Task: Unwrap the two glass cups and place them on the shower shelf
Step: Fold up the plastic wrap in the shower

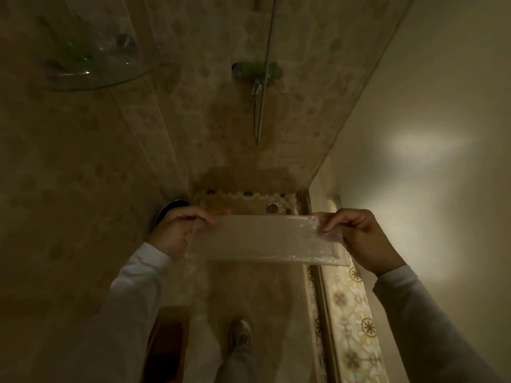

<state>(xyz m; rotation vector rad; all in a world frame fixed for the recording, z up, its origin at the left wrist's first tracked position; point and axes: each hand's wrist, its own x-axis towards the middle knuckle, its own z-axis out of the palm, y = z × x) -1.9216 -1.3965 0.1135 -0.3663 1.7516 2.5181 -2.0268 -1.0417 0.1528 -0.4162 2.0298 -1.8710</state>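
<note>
A sheet of clear bubble wrap (265,239) is stretched flat between my two hands at chest height. My left hand (177,230) pinches its left end and my right hand (359,239) pinches its right end. High on the left wall, a curved clear glass shower shelf (91,78) juts out. Faint glassy shapes (83,48) stand on the shelf, too dim and blurred to say whether they are cups. No cup is in either hand.
A shower mixer with a green top (257,70) and a hanging hose (262,106) is on the far tiled wall. A floor drain (272,208) lies below. A white wall (428,134) closes the right side. My shoe (240,335) stands on the tiled floor beside a wooden item (166,346).
</note>
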